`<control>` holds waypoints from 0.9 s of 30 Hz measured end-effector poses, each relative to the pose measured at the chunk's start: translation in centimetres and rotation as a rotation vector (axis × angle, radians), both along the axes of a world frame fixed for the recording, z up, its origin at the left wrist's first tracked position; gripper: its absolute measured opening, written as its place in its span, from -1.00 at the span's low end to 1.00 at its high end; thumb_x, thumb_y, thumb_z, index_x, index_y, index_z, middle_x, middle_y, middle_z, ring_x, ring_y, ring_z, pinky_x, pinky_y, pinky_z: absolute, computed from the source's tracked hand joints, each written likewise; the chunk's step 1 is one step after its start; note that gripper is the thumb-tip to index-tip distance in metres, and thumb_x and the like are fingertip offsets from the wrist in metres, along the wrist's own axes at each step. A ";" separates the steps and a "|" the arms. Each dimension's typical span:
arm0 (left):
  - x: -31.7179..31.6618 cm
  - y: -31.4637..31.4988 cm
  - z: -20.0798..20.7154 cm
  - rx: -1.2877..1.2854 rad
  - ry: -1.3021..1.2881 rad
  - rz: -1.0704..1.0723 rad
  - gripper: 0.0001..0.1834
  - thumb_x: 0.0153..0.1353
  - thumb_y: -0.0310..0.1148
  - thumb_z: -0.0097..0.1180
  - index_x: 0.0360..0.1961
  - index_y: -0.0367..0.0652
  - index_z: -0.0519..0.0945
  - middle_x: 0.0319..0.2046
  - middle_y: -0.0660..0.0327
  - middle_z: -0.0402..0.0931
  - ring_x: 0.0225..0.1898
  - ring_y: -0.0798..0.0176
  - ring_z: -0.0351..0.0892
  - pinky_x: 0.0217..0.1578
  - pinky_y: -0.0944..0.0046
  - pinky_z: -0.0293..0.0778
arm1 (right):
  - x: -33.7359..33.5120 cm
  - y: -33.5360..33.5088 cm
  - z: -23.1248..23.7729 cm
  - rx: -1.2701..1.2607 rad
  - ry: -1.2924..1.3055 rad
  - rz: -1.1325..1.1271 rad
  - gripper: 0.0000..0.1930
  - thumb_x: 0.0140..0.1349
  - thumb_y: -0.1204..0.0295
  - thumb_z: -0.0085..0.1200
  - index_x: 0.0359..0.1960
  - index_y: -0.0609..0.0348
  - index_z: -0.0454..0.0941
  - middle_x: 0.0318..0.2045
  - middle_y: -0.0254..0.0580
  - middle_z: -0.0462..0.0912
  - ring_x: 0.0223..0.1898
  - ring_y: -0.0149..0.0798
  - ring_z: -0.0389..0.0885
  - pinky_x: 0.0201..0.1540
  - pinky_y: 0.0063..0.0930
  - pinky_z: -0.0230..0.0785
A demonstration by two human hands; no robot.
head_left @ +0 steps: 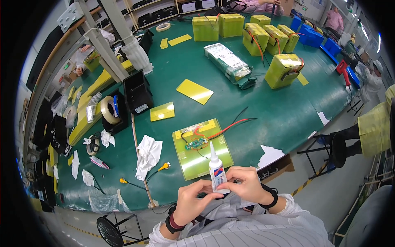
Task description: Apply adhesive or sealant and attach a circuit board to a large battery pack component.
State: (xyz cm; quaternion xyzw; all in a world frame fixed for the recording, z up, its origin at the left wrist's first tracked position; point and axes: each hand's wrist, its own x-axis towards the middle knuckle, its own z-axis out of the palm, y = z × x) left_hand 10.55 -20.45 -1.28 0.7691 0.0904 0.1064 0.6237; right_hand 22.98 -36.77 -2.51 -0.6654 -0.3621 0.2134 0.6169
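A: What are the fingers doing?

B: The left hand [192, 200] has its thumb and forefinger drawn together on the bottom end of a white squeeze tube [218, 175] with a pointed nozzle [212, 150]. The gap between them is narrow, filled by that end.

A: And the right hand [247, 185]?

B: Clamped on the same tube, at the lower right side, thumb across the front near the bottom. Its other fingers are bent; how they meet the back of the tube I can't tell.

A: Where is the tube, exactly?

B: In front of the body, at the table's near edge, almost upright, nozzle up. In this view it overlaps the lower part of a flat yellow-wrapped pack [193, 166]. Whether it touches the pack, I can't tell.

A: What's on the pack?

B: A green circuit board [196, 143], with red and black leads [232, 125] running out to the right over the green tabletop [279, 119].
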 end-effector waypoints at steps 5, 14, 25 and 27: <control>-0.2 -0.1 -0.7 -0.154 -0.026 0.018 -0.85 0.22 -0.60 0.38 -0.29 -0.43 0.62 -0.37 0.10 0.75 -0.37 0.28 0.79 -0.35 0.34 0.69 | 1.0 -0.4 0.9 0.022 -0.166 0.013 -0.81 0.18 0.57 0.38 -0.17 0.32 0.72 -0.37 -0.13 0.72 -0.37 -0.30 0.71 -0.31 -0.47 0.56; 1.5 -1.8 1.7 -0.886 0.121 -0.225 -0.83 0.38 -0.52 0.26 -0.10 -0.38 0.57 -0.34 0.16 0.70 -0.37 0.36 0.73 -0.37 0.37 0.63 | 2.8 -0.3 2.4 0.141 -0.728 0.084 -0.53 0.02 0.48 0.35 0.06 0.05 0.72 -0.05 0.02 0.63 -0.09 0.03 0.67 -0.06 -0.24 0.58; 3.7 8.5 4.7 0.265 0.085 -0.083 -0.87 0.23 -0.54 0.34 -0.21 -0.34 0.72 -0.39 0.17 0.72 -0.43 0.39 0.64 -0.35 0.38 0.54 | 7.5 0.5 6.6 0.005 -0.414 0.011 -0.72 0.15 0.50 0.43 -0.13 0.23 0.63 -0.27 -0.11 0.67 -0.33 -0.34 0.63 -0.31 -0.52 0.47; 5.0 9.4 3.6 0.302 0.084 -0.085 -0.83 0.18 -0.57 0.36 -0.17 -0.26 0.73 -0.39 0.18 0.66 -0.43 0.33 0.56 -0.37 0.34 0.47 | 7.6 1.2 7.3 -0.067 -0.262 -0.018 -0.76 0.23 0.53 0.35 -0.11 0.28 0.61 -0.28 -0.11 0.70 -0.33 -0.42 0.64 -0.31 -0.55 0.47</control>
